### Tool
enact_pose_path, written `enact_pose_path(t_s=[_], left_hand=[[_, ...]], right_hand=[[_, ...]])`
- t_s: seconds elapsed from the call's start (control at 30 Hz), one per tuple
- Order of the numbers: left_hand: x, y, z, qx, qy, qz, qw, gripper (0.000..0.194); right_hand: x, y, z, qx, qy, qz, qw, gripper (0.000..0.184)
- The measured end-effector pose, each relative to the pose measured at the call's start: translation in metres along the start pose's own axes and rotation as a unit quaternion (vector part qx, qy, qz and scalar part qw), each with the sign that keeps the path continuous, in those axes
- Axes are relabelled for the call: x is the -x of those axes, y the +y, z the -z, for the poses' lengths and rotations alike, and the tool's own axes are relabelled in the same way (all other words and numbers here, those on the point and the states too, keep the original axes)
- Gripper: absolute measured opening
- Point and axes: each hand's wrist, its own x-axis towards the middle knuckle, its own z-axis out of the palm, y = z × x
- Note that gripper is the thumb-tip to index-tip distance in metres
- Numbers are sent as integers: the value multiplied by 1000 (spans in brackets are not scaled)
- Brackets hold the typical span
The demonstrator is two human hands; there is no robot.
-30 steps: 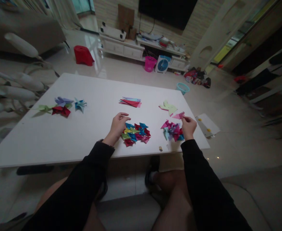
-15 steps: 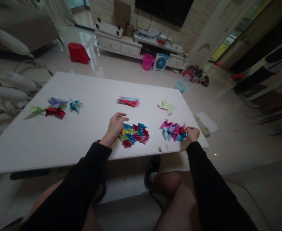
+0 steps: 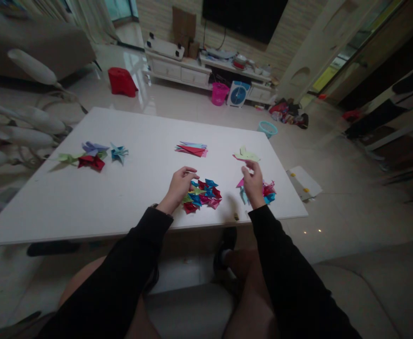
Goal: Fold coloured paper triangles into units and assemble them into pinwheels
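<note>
My left hand [image 3: 178, 188] is at the left edge of a cluster of small shiny folded-paper pieces [image 3: 208, 193] in red, blue, yellow and pink. Its fingers are loosely curved and apart, with nothing visible in them. Over a second cluster of pink, red and blue folded paper [image 3: 269, 190] hovers my right hand [image 3: 254, 182], hiding the cluster's middle. Its thumb stands off from the bent fingers, and I see nothing held. Just beyond those fingertips lies a pale green folded paper [image 3: 246, 154] with a pink edge.
On the white table [image 3: 136, 188], narrow folded papers [image 3: 192, 150] lie stacked at the back. Farther left are larger red, purple and green paper folds [image 3: 92, 161] and a blue spiky one [image 3: 119, 153]. A tiny dark item [image 3: 236, 217] lies by the front edge.
My right hand has moved left from the right cluster's outer edge to above it, and its fingers have spread from a pinch. My left hand stays by its cluster. The view has shifted slightly.
</note>
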Motion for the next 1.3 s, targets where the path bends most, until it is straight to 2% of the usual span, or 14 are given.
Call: enact_pose_path(t_s=[0.07,0.17,0.27,0.37,0.5,0.63,0.73,0.83,0.97,1.13,1.3], left_hand=[[3,0,-4,8,-21,-4,1000,24],[6,-1,-6,21,-49,-61,997,23],[5,-1,-1,13,-60,-131,990,15],[2,-2,6,17,-56,-148,987,20],[-4,-5,11,39,-51,-136,989,30],[-7,-5,10,40,-40,-94,994,34],[-6,0,9,43,-33,-98,994,32],[-3,3,8,47,-18,-128,990,30],[-1,2,8,55,-40,-128,989,29],[-1,-2,8,-12,-49,-163,985,17],[-1,-2,7,-55,-43,-185,980,16]], right_hand=[[24,-32,-34,-32,-79,44,995,35],[54,-63,-76,-64,-220,142,963,45],[66,-74,-105,-44,-273,169,946,50],[65,-73,-120,-39,-269,177,946,52],[57,-70,-127,-27,-260,194,946,52],[51,-69,-131,-47,-218,185,957,52],[50,-72,-135,-71,-192,174,963,53],[52,-77,-137,-105,-188,148,965,55],[54,-77,-138,-178,-176,87,964,56],[50,-68,-142,-261,-175,27,949,57],[48,-62,-145,-279,-174,1,944,59]])
